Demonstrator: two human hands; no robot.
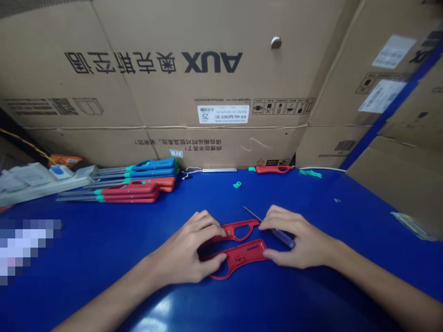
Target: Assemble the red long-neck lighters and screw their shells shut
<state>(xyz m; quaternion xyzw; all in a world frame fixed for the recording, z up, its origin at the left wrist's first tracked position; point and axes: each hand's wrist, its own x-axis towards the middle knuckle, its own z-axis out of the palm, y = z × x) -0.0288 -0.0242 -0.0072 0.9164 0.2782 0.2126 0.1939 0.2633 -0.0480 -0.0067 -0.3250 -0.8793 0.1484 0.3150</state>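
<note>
bare forearms reach in from the lower left and lower right of the frame, over a blue tabletop (214, 304). at centre, slightly below the middle, two red shell halves, an upper half (228, 228) and a lower half (247, 258), lie one above the other, each with a looped opening. left hand (194, 244): curved over their left ends, fingers on the upper half and thumb on the lower; whether it grips them or merely steadies them cannot be told. right hand (297, 235): grasping a screwdriver (284, 237) with a purple handle, its thin shaft pointing to the upper left; forefinger and thumb reach the right ends of the upper and lower halves respectively. just above centre: a small green part (237, 185). middle left: stacked tools (138, 180) with blue, orange and red handles, their metal rods directed left. right of centre, along the back: a red-handled piece (273, 170) with a green tip, and, farther right, green pieces (310, 173). upper frame: a cardboard panel (155, 92) bearing inverted print.
</note>
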